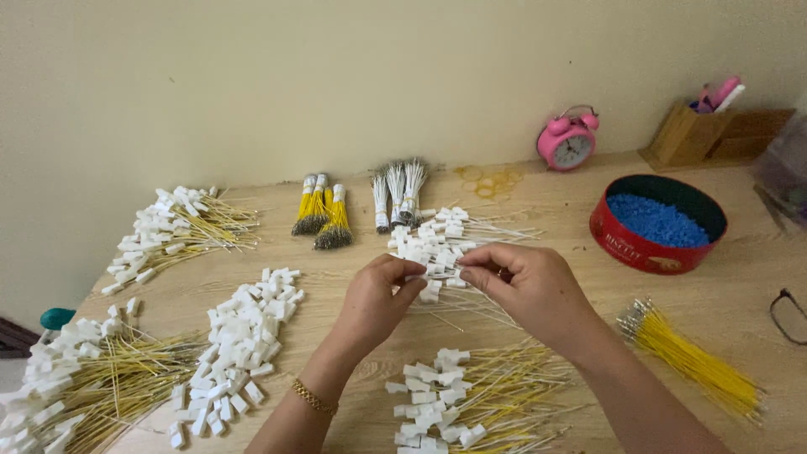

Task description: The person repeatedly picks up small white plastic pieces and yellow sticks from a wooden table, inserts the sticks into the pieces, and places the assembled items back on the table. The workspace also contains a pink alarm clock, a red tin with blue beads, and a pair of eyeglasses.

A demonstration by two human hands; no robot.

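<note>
Pale wooden worktop [538, 202] carried heaps of wired parts. Left hand [378, 298] and right hand [525, 282] pinched shut on a small white plastic connector [431, 271] mid-table; it looked light, rigid, best held by its body, its thin wire bending easily.

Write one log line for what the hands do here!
left hand: pinches white connector | right hand: pinches same connector | below: wired connectors

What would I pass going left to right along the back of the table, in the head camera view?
Pile of white connectors with yellow wires → yellow wire bundles → white wire bundles → pink alarm clock → red round tin of blue beads → wooden pen holder.
</note>
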